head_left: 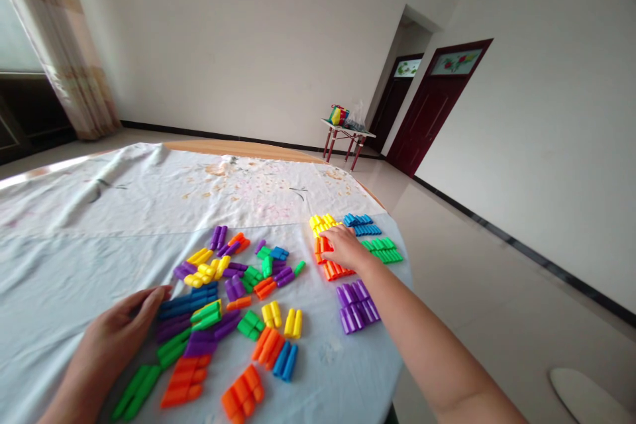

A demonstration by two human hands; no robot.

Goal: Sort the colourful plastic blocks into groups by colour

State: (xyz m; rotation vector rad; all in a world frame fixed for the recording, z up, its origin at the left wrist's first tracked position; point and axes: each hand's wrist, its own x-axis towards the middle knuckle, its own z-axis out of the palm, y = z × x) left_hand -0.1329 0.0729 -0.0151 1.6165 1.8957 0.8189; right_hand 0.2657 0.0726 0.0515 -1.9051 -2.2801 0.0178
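Small plastic tube-shaped pieces, joined in rows, lie on a cloth-covered table. My left hand point(122, 328) is at the left of a mixed pile, thumb and finger closed at the end of a blue tube piece point(181, 305). Purple pieces point(201, 343) and green pieces point(173, 348) lie close by it. Reaching to the right, my right hand point(344, 246) has its fingers curled on an orange tube piece point(320, 250) in the orange group. Yellow pieces point(322, 222) are just beyond that hand, partly covered. Blue point(362, 224), green point(385, 250) and purple point(358, 307) groups stand around it.
A floral tablecloth point(248, 192) covers most of the round wooden table point(238, 146). Loose orange pieces point(243, 394) lie near its front. Farther back, a small side table point(348, 128) holds a colourful bag. Dark red doors point(432, 106) are at the right.
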